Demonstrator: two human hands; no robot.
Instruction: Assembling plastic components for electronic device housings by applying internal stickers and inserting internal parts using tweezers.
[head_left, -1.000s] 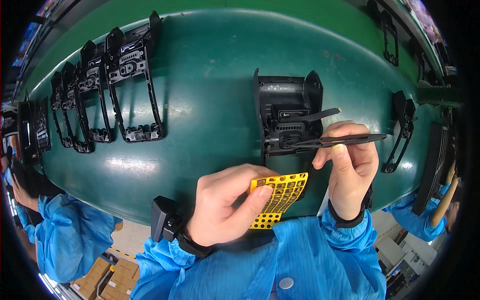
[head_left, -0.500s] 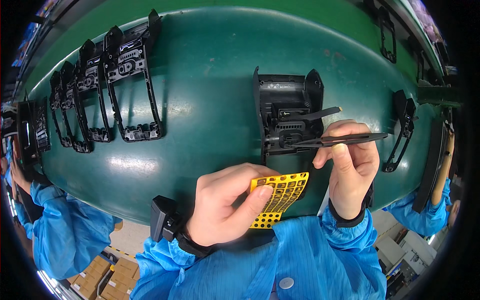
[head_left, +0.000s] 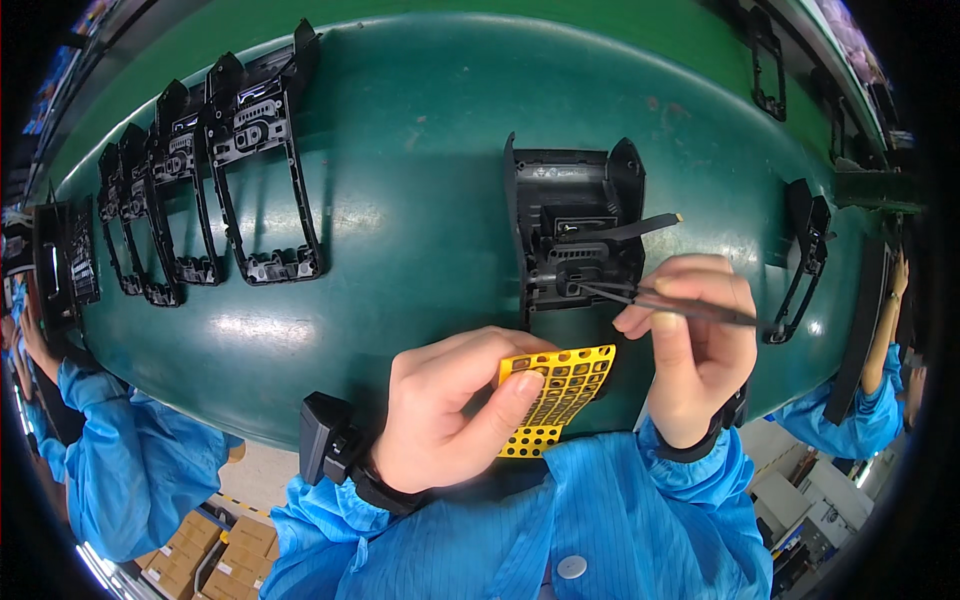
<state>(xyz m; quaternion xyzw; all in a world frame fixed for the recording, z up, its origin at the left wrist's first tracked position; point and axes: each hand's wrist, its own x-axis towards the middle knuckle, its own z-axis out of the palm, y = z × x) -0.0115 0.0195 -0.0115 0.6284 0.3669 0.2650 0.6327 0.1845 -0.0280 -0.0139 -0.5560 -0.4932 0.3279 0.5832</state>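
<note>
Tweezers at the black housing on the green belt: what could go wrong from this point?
The tweezers in the right hand have their tips inside the black housing, right beside a thin flat cable; a slip could nick or bend it. The yellow keypad sheet is pinched only at one edge by the left hand, so it could flex or drop.

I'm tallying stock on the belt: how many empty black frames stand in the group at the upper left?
4, as far as I can tell: the frames overlap in a row on the green belt, running left from the nearest one; overlap may hide more.
</note>
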